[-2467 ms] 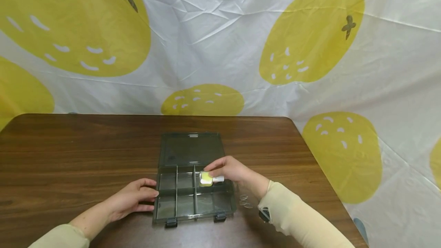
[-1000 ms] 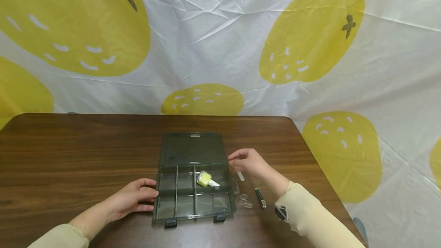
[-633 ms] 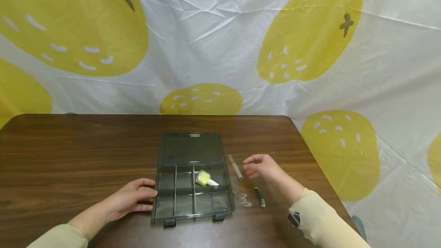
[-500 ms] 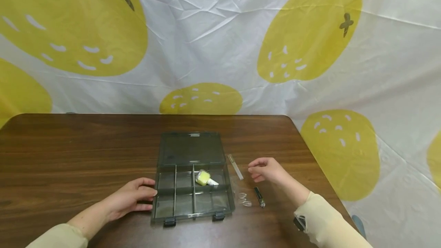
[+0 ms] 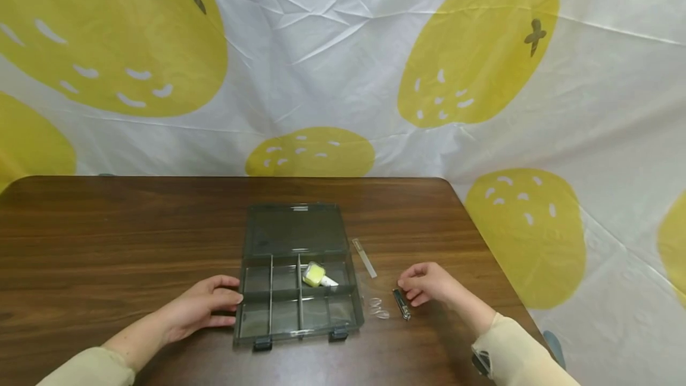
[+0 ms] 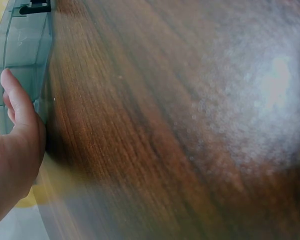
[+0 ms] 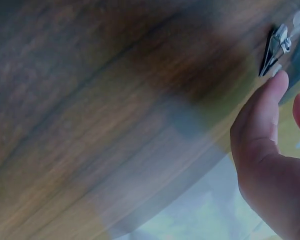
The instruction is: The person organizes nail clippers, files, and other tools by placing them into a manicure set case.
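Nail clipper (image 5: 401, 305), lower right | seems light, stiff, slippery; best pinched mid-body | right hand (image 5: 430, 283), left hand (image 5: 196, 307): fingers apart, nothing held

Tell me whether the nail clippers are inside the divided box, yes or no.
No, the nail clippers lie on the table, to the right of the divided box.

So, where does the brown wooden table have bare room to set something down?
The table is bare left of the open grey translucent plastic box, beyond the left hand; also back right, between the slim pale strip and the table's right edge, beyond the right hand. It's crowded between box and right hand: that strip, clear oval pieces, black nail clipper.
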`<state>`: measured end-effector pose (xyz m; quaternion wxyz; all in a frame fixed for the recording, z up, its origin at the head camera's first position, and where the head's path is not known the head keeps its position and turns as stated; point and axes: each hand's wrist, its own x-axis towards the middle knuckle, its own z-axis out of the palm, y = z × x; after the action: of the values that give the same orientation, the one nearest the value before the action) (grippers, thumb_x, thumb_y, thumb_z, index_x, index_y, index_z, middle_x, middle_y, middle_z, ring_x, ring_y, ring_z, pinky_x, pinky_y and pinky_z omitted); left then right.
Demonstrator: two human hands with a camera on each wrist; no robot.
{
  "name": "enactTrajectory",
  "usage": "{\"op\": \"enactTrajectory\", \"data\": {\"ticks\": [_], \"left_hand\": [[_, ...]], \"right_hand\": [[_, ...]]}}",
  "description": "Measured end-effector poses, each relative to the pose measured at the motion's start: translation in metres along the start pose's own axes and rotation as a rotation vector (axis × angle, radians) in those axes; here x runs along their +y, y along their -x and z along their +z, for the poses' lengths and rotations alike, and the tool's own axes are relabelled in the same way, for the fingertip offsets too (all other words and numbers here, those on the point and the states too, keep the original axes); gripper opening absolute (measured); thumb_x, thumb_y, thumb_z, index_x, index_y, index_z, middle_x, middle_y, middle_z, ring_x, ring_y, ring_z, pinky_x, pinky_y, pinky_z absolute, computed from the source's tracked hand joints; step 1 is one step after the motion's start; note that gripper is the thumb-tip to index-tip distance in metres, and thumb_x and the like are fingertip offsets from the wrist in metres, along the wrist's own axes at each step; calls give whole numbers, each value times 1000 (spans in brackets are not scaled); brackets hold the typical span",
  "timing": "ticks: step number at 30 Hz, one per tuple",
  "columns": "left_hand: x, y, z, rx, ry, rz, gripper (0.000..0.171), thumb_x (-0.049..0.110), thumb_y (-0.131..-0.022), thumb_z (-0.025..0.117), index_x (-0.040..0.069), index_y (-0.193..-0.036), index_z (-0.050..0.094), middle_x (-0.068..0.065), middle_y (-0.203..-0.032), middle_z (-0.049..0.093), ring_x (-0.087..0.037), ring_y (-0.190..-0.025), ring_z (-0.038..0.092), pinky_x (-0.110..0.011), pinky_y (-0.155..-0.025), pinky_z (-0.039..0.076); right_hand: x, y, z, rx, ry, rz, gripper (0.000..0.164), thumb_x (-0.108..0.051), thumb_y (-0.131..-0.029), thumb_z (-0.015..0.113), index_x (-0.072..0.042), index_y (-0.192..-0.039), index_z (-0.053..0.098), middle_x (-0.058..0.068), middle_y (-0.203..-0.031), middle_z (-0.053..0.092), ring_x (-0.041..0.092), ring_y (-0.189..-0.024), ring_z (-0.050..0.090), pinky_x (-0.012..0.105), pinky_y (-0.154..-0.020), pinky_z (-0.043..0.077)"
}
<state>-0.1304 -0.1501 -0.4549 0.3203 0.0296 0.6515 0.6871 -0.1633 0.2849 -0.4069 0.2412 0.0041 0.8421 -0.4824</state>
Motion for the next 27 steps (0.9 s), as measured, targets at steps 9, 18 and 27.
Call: {"op": "enactTrajectory", "data": {"ticks": [9, 18, 27], "left_hand": [[2, 1, 3, 19, 0, -3, 65, 17, -91, 57, -12, -135, 19, -13, -114, 42, -21, -102, 47, -34, -84, 54], [2, 2, 5, 25, -3, -2, 63, 15, -91, 55, -13, -135, 19, -14, -114, 42, -21, -102, 47, -34, -83, 54], [3, 3, 4, 25, -4, -2, 64, 16, -91, 56, -13, -135, 19, -13, -113, 42, -22, -102, 47, -34, -84, 54]], "right_hand": [[2, 3, 17, 86, 157, 27, 19, -6, -75, 72, 4, -85, 59, 0, -64, 58, 12, -56, 53, 28, -50, 55], [1, 1, 20, 98, 184, 15, 16, 3, -70, 68, 7, -85, 61, -1, -60, 56, 11, -53, 52, 27, -48, 54], [5, -1, 7, -31, 62, 13, 33, -1, -73, 59, 17, -100, 59, -2, -68, 57, 7, -61, 55, 24, -56, 54]]}}
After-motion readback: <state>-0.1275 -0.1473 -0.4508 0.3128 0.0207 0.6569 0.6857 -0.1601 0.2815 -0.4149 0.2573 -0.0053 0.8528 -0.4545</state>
